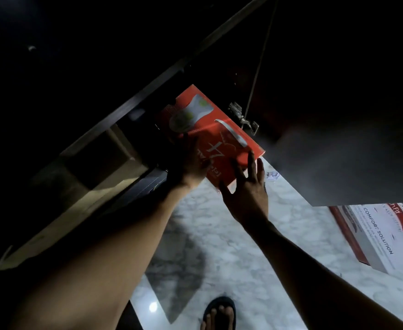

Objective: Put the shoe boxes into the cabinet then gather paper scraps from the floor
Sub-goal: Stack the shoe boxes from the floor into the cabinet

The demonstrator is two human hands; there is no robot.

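An orange-red shoe box point(216, 129) with white print sits tilted at the mouth of a dark cabinet point(114, 148), its far end partly inside. My left hand point(188, 165) grips the box's near left corner. My right hand point(247, 186) presses against its near right edge with fingers spread. A second shoe box point(384, 236), white and red with printed text, lies on the floor at the right. A small paper scrap point(273, 175) lies on the marble floor just right of my right hand.
The open cabinet door point(353, 163) hangs at the right, with a metal hinge point(242, 117) beside the orange-red box. Inside the cabinet at the left stand tan cardboard boxes point(93, 177). A sandalled foot point(219, 314) stands on the white marble floor point(219, 246).
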